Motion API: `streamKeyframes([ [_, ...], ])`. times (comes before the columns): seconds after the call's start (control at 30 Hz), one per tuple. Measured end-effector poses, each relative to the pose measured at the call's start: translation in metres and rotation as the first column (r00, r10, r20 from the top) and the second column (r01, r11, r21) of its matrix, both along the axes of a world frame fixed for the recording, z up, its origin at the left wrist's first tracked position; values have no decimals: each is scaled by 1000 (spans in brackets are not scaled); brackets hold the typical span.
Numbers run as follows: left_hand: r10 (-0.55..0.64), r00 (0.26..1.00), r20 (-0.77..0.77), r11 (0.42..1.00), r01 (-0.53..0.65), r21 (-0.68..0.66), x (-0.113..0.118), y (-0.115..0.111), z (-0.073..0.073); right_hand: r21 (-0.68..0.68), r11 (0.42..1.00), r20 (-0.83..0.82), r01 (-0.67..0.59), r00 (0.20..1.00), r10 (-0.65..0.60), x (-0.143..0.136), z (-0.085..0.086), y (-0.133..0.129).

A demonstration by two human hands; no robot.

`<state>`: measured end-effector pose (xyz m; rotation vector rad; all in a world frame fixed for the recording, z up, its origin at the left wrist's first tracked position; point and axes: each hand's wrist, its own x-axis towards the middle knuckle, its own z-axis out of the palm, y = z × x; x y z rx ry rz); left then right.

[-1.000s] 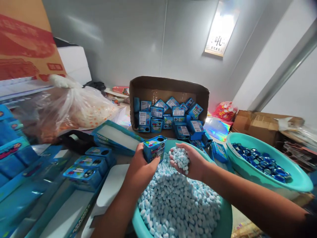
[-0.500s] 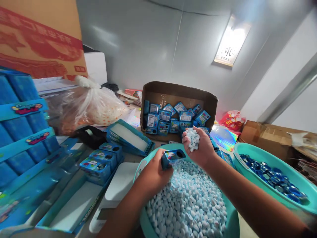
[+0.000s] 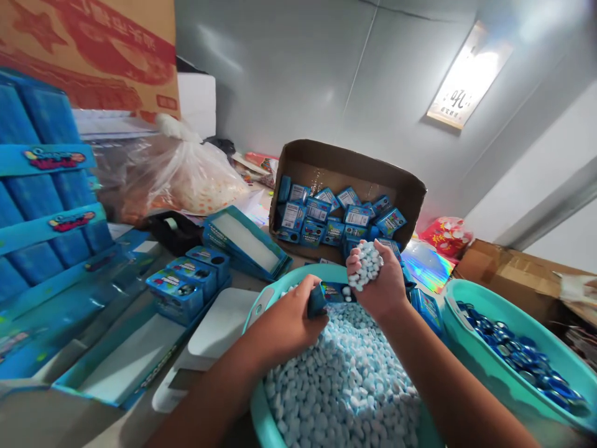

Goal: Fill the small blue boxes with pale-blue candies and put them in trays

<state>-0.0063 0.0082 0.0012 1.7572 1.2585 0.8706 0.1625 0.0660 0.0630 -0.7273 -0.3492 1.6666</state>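
My left hand (image 3: 289, 317) grips a small blue candy box (image 3: 326, 294), tilted over a turquoise basin (image 3: 262, 298). Cupped right beside the box's opening, my right hand (image 3: 389, 283) holds a heap of small pale blue and white candies (image 3: 367, 266). One or two candies show at the mouth of the box. Loose candies of the same kind (image 3: 340, 386) fill the basin under both hands.
Behind the basin a tipped cardboard box (image 3: 349, 155) holds several blue boxes. At right stands another turquoise basin (image 3: 527, 317) with shiny blue lids. A white scale (image 3: 219, 330), a display tray (image 3: 125, 361) with small boxes and stacked blue displays (image 3: 46, 218) are at left.
The right hand has come against the box's opening with its candies. The box has tilted toward that hand. The camera view has shifted slightly.
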Motion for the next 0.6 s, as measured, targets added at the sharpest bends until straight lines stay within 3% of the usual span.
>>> streamKeyframes([
  [0.37,-73,996,-52,996,71,-53,-1,2,5,-3,999,-10,51,999,-51,10,-3,6],
  [0.6,-73,996,-48,996,71,-46,-3,3,4,120,992,107,32,993,-45,2,-6,0],
])
